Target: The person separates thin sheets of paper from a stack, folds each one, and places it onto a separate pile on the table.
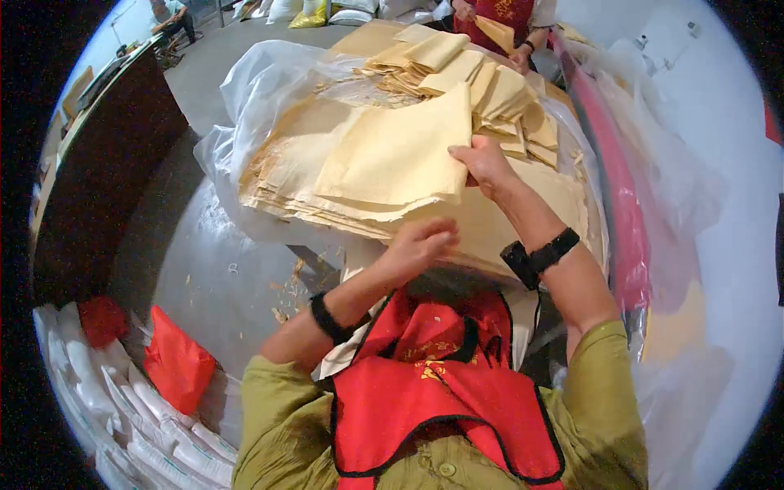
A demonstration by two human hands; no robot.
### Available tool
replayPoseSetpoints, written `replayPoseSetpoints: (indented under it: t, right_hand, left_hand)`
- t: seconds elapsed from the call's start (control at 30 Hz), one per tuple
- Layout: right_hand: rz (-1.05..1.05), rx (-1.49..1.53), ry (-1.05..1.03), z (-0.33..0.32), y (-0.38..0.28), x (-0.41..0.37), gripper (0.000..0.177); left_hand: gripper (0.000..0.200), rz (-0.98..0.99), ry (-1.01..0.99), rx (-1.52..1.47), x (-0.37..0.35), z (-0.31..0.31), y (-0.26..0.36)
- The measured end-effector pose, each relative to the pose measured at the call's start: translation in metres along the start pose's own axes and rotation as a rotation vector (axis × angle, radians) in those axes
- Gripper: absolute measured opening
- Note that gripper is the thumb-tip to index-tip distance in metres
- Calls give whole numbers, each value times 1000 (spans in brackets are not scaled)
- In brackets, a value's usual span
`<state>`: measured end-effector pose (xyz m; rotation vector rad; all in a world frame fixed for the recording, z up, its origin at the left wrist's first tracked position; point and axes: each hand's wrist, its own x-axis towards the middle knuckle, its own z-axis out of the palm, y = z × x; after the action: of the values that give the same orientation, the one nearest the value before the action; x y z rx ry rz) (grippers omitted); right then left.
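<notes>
A pale yellow sheet (400,155) is lifted at its right edge by my right hand (483,166), whose thumb lies on top with the fingers underneath. The sheet's left part rests on a stack of similar sheets (298,139). My left hand (420,249) is just below the sheet's near edge, its fingers bent and slightly blurred; whether it holds anything cannot be made out. Several folded yellow pieces (490,90) lie piled behind and to the right of the sheet.
Clear plastic (273,82) wraps the stack's left side. A person in a red apron (502,24) works across the stack, holding a folded piece. Pink plastic (612,196) runs along the right. White sacks (155,425) and a red bag (177,362) lie lower left. Another person (169,16) sits far back.
</notes>
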<state>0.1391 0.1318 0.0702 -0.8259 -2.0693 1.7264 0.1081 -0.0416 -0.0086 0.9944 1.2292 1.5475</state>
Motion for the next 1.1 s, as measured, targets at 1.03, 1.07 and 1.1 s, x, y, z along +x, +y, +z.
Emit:
replayPoseSetpoints:
  t: [1.03, 1.07, 1.1]
  right_hand:
    - [-641, -991, 10, -7, 68, -42, 40]
    - [-627, -1036, -10, -4, 75, -42, 42]
    - [-618, -1081, -27, -1, 81, -42, 44]
  left_hand:
    - [82, -115, 115, -759, 24, -92, 26]
    - [82, -114, 133, -757, 22, -89, 27]
    - [82, -109, 150, -752, 22, -85, 30]
